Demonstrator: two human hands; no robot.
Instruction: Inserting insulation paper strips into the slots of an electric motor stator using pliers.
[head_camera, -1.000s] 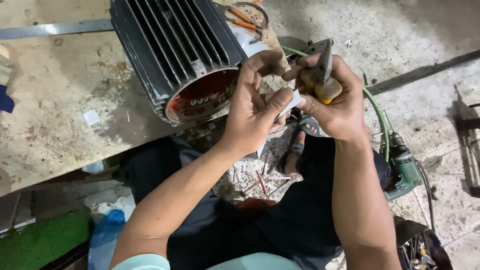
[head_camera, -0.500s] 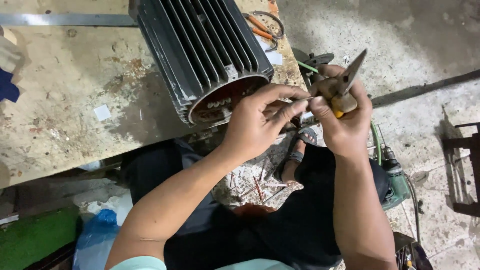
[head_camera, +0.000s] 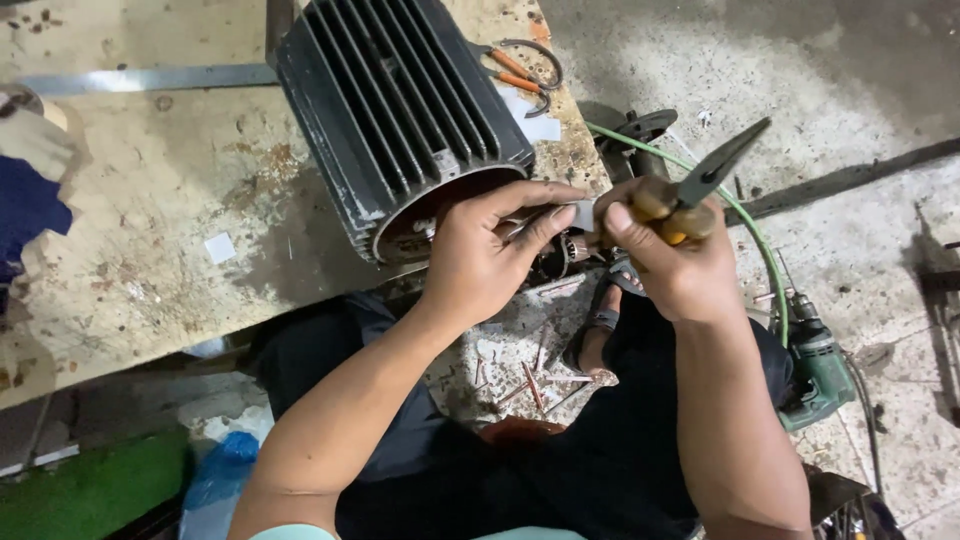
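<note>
Left hand (head_camera: 480, 265) is pinching a small pale, thin slip (head_camera: 580, 214) at the open mouth of the heavy, rigid finned motor housing (head_camera: 400, 110), right hand (head_camera: 680, 265) closed around pliers (head_camera: 700, 185); slip looks flimsy, best gripped by its edge.

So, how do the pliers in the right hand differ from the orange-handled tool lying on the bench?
The pliers are gripped in the right hand and raised off the bench, jaws pointing up and away; the orange-handled tool lies flat and untouched on the workbench behind the finned motor housing. The pliers' handles are mostly hidden in the fist, while the other tool's orange handles show fully. Both are dark metal hand tools with coloured grips.
</note>
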